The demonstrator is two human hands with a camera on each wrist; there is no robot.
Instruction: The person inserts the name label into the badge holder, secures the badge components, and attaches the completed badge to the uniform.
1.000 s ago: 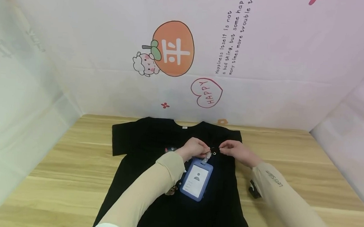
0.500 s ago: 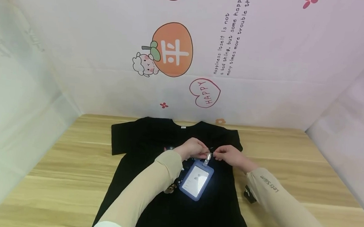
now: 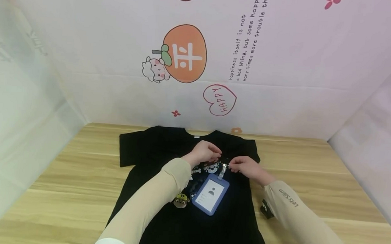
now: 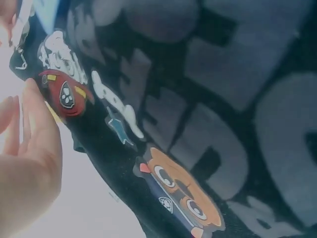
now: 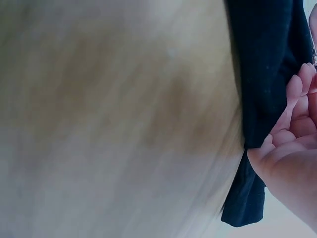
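Observation:
A black printed T-shirt (image 3: 167, 146) lies flat on the wooden table. On its chest rests a blue badge holder (image 3: 210, 194) with a white card, and a strap with a metal clip (image 3: 224, 169) at its top. My right hand (image 3: 249, 169) pinches the clip's upper end; in the right wrist view its fingers (image 5: 295, 89) are curled. A small bent metal pin (image 4: 21, 62) shows beside the clip in the left wrist view. My left hand (image 3: 204, 153) is just left of the clip, above the shirt's print, its fingers (image 4: 39, 119) fairly straight and holding nothing.
A small black object (image 3: 266, 209) lies on the table (image 3: 300, 157) right of the shirt, partly behind my right sleeve. A white patterned sheet (image 3: 276, 104) rises behind the table, with white sheeting on both sides.
My left hand has let go beside the clip and moved up and left, uncovering more print. Earlier, the right hand came left to the clip. The badge has swung slightly.

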